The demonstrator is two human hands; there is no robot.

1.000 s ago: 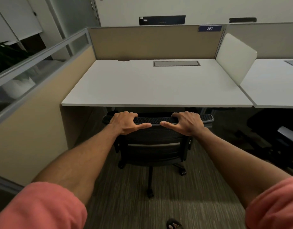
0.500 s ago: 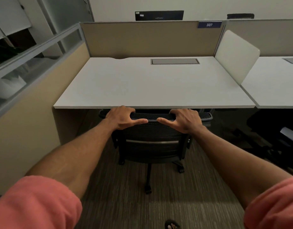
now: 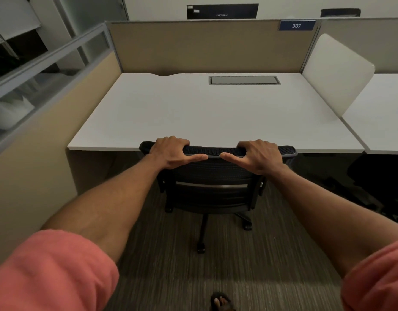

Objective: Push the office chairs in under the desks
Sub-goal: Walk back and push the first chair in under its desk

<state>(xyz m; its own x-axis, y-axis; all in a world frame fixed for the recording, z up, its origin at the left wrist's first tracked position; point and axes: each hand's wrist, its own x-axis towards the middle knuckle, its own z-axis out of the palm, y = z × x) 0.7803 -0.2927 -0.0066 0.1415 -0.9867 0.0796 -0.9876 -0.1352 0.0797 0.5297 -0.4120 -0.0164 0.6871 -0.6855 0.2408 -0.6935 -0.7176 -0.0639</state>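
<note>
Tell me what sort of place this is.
Most likely an open-plan office: a white desk walled by cubicle partitions, a numbered sign reading 307, and a black mesh office chair.

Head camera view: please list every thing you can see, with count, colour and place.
office chair: 1, black mesh, at the front edge of the desk
desk: 1, white, centre
cable hatch: 1, grey, rear of the desk
back partition: 1, beige, behind the desk
number plate: 1, blue, reads 307, partition top right
side divider: 1, white, right of the desk
carpet: grey, striped
left hand: on the chair's top edge
right hand: on the chair's top edge
sleeves: 2, coral, bottom corners
</note>
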